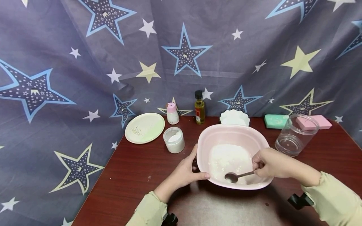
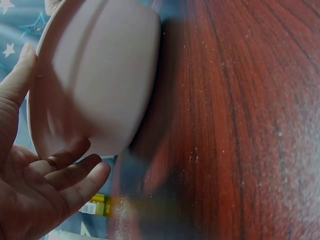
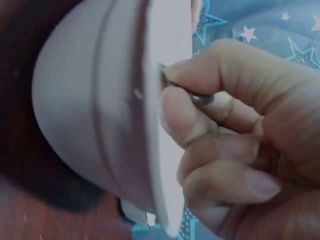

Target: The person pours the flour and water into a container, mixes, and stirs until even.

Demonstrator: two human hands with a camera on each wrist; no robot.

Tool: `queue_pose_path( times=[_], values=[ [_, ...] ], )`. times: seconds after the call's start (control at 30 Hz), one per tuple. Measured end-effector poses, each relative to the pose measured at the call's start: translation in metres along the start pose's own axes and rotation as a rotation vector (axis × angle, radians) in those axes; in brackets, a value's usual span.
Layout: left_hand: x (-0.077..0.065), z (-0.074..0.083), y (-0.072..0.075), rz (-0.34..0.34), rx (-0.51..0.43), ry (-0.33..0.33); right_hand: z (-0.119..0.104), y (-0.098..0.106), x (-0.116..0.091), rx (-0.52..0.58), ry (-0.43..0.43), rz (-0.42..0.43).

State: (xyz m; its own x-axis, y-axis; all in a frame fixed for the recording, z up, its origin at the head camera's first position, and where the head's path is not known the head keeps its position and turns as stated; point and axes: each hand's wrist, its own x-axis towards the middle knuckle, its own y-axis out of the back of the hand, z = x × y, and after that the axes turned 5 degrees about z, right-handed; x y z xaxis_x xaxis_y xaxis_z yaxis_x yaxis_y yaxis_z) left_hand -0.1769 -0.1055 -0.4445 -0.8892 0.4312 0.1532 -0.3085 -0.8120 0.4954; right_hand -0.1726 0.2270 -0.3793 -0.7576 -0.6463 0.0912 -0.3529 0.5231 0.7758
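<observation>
A pink basin [image 1: 232, 135] stands on the table in front of me, with a white, lumpy mixture [image 1: 229, 157] in its bottom. My left hand [image 1: 183, 172] holds the basin's near left side, its thumb at the rim and its fingers against the outer wall [image 2: 105, 75], as the left wrist view shows. A dark metal spoon [image 1: 232, 177] slants over the mixture at the basin's near side. My right hand [image 1: 272, 164] pinches its handle [image 3: 202, 99] between thumb and curled fingers, just above the right rim.
Behind the basin are a scalloped white dish [image 1: 234, 117], an oil bottle [image 1: 199, 110] and a pink-capped shaker [image 1: 172, 114]. Left stand a jar of white powder [image 1: 174, 142] and a plate [image 1: 145, 128]. A clear jar [image 1: 295, 135], a green block [image 1: 275, 121] and a pink block [image 1: 323, 121] are right.
</observation>
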Motion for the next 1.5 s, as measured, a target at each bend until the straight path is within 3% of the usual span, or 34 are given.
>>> queue_pose_path(
  times=[0.47,0.8,1.03,1.5],
  values=[
    [0.000,-0.001,-0.001,0.006,0.007,-0.012,-0.005,-0.033,0.028,-0.015,0.069,0.146],
    [-0.002,0.000,0.000,0.009,0.034,-0.008,-0.008,-0.039,0.040,-0.058,-0.037,0.229],
    [0.000,-0.001,0.000,0.008,0.030,-0.017,-0.004,-0.035,0.045,-0.123,-0.067,0.306],
    [-0.001,0.000,0.000,0.006,0.017,-0.005,0.006,-0.022,0.040,-0.303,-0.197,0.352]
  ],
)
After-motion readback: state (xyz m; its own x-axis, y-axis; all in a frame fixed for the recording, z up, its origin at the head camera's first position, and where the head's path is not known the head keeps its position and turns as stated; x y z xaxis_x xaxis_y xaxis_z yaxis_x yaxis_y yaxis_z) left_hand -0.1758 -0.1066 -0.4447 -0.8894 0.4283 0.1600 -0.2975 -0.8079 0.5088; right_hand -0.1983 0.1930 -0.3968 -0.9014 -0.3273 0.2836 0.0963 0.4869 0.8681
